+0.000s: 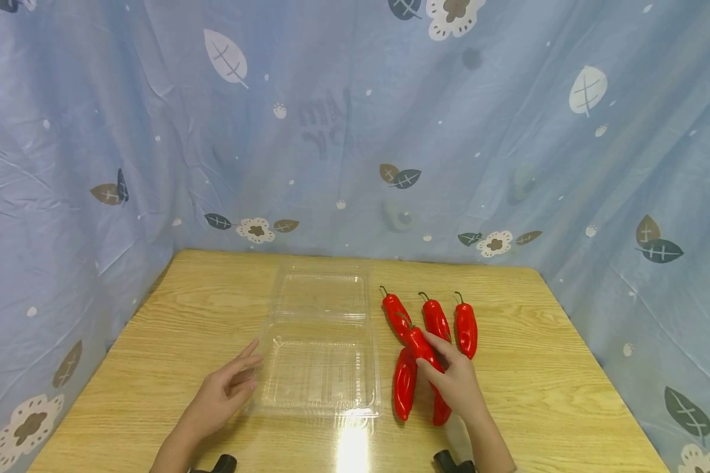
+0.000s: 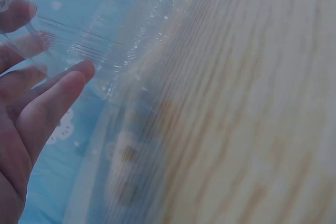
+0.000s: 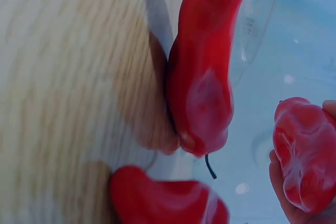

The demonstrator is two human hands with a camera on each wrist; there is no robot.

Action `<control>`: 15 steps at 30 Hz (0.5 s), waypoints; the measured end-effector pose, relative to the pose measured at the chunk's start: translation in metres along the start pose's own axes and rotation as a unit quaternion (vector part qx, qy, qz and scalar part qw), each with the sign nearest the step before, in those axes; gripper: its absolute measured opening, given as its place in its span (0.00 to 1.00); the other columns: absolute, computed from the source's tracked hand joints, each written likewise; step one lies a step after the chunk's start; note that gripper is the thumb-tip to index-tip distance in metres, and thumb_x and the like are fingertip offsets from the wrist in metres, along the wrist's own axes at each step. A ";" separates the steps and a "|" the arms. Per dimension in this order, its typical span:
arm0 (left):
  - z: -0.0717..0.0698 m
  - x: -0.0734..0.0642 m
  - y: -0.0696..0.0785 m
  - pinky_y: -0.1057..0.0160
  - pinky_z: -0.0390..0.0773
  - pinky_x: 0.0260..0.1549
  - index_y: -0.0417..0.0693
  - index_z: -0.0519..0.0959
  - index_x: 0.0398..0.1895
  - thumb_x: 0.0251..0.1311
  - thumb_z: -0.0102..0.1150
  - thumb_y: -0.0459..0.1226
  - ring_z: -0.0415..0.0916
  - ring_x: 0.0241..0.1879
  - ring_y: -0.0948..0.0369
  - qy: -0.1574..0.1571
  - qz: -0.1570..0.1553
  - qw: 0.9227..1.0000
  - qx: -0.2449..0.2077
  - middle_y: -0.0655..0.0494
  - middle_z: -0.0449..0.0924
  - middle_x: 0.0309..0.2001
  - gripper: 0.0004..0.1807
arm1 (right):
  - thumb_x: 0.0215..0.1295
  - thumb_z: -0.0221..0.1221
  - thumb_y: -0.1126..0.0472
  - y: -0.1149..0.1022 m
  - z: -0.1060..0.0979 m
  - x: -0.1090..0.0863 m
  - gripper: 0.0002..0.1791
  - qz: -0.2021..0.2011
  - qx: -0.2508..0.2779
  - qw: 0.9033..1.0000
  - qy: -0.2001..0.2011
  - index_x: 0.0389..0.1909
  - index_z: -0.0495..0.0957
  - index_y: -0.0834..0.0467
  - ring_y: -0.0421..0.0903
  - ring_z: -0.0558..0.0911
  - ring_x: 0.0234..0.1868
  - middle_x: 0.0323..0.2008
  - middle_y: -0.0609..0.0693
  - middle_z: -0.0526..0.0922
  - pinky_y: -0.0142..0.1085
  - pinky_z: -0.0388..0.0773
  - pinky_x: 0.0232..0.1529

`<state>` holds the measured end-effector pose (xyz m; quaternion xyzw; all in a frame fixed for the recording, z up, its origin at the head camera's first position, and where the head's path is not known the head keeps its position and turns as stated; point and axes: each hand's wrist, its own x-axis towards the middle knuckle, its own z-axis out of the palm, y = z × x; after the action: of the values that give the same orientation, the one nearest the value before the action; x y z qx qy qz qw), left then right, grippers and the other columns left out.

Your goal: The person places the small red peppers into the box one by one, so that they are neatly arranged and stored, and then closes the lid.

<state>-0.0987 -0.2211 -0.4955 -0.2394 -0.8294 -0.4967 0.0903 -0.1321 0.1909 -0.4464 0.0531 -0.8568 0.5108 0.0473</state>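
My right hand [image 1: 454, 378] grips a red pepper [image 1: 421, 347] with a thin dark stem, its thumb and fingers on either side. In the right wrist view the held pepper [image 3: 305, 156] appears at the right edge, with fingers around it. Other red peppers lie beneath and around this hand, one [image 1: 405, 384] in front and another [image 1: 441, 408] partly hidden by it. My left hand [image 1: 221, 391] is at the left rim of a clear plastic clamshell box [image 1: 375, 378], fingers loosely extended. Through the left wrist view, its fingertips [image 2: 84, 71] are against or close beside the clear plastic.
Behind the right hand lie three more red peppers: one at left [image 1: 393, 309], one in the middle [image 1: 434, 316], one at right [image 1: 466, 328]. The box's lid [image 1: 322, 268] is folded back on the wooden table [image 1: 213, 295]. A blue patterned curtain [image 1: 343, 131] surrounds the table.
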 end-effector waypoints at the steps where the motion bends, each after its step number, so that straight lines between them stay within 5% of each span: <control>1: 0.000 0.000 0.000 0.76 0.77 0.47 0.29 0.68 0.59 0.62 0.54 0.25 0.75 0.54 0.50 0.000 -0.001 1.000 0.000 0.34 0.55 0.70 0.22 | 0.59 0.65 0.61 -0.001 0.001 0.000 0.28 -0.004 -0.002 1.000 0.000 0.61 0.72 0.58 0.52 0.80 0.51 0.56 0.58 0.78 0.35 0.81 0.48; 15: 0.000 0.001 0.002 0.76 0.77 0.46 0.29 0.69 0.59 0.62 0.54 0.26 0.75 0.52 0.44 -0.002 -0.005 1.000 0.011 0.34 0.55 0.70 0.21 | 0.59 0.65 0.63 -0.010 0.013 0.006 0.27 -0.057 0.003 0.998 -0.022 0.60 0.73 0.59 0.52 0.80 0.51 0.57 0.58 0.78 0.43 0.80 0.51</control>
<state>-0.0983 -0.2201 -0.4937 -0.2353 -0.8360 -0.4877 0.0886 -0.1375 0.1749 -0.4431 0.1134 -0.8517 0.5084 0.0577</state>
